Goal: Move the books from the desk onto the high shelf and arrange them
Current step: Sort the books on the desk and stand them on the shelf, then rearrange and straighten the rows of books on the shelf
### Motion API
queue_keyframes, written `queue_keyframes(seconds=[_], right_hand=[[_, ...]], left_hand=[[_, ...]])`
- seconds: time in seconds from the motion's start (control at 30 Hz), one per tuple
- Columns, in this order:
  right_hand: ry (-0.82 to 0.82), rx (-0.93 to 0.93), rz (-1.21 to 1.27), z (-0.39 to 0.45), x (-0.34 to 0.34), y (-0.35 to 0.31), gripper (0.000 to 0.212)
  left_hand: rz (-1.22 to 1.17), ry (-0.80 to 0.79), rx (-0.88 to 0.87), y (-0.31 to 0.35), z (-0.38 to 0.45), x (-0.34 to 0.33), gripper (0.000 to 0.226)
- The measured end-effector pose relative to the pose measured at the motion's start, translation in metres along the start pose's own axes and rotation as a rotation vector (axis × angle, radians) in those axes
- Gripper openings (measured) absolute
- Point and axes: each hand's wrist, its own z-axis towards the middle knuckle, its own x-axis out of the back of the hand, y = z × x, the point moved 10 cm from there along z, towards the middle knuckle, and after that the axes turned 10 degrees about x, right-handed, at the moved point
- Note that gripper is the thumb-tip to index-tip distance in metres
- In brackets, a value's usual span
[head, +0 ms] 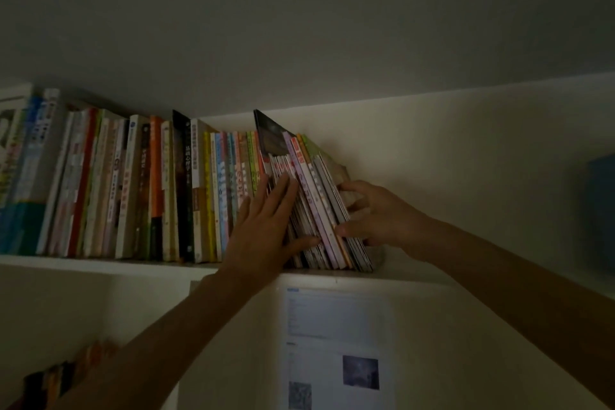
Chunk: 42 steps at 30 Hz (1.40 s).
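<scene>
A long row of upright books (139, 190) fills the left part of the high white shelf (100, 264). At its right end a bundle of thin, colourful books (316, 196) leans to the left. My left hand (266, 230) lies flat with straight fingers against the spines of this bundle, thumb low on them. My right hand (369, 213) grips the bundle's right side, fingers curled behind the outermost book and thumb on the spines. The room is dim.
The shelf runs bare to the right of the bundle up to a blue object (599, 210) at the far right. The ceiling is close above. A printed sheet (336, 343) hangs on the wall below, and more books (66, 373) stand on a lower shelf at the left.
</scene>
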Motion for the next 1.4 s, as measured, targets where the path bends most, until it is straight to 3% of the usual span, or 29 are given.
queue_keyframes(seconds=[0.23,0.4,0.5,0.63,0.73,0.9,1.07,1.17,1.27,1.4], right_hand=[[0.043,-0.032,-0.129,-0.003,-0.002,0.002,0.059],[0.157,0.036,-0.381,-0.001,0.01,-0.018,0.063],[0.18,0.008,-0.398,0.003,0.012,-0.015,0.058],[0.195,-0.023,-0.343,0.002,0.007,-0.008,0.045],[0.178,0.025,-0.455,0.003,0.002,-0.015,0.047],[0.187,0.03,-0.418,-0.003,0.006,-0.016,0.041],[0.256,0.067,-0.434,-0.014,0.017,-0.02,0.037],[0.281,0.084,-0.422,-0.017,0.025,-0.019,0.036],[0.318,0.09,-0.407,-0.02,0.034,-0.016,0.034],[0.383,0.096,-0.411,-0.025,0.049,-0.011,0.031]], left_hand=[[-0.33,0.062,-0.087,0.006,-0.007,0.022,0.087],[-0.644,0.253,0.046,-0.017,0.012,0.073,0.04],[-0.598,0.281,0.085,-0.024,0.045,0.085,0.026],[-0.599,0.115,0.192,-0.029,0.072,0.063,0.033],[-0.405,0.142,0.172,-0.032,0.077,0.058,0.038],[-0.32,0.1,0.253,-0.028,0.084,0.064,0.04],[-0.373,0.202,0.113,0.002,0.085,0.084,0.044],[-0.483,0.064,0.101,0.022,0.089,0.077,0.036],[-0.531,-0.038,0.155,0.037,0.088,0.068,0.056],[-0.26,0.011,0.23,0.049,0.082,0.062,0.087]])
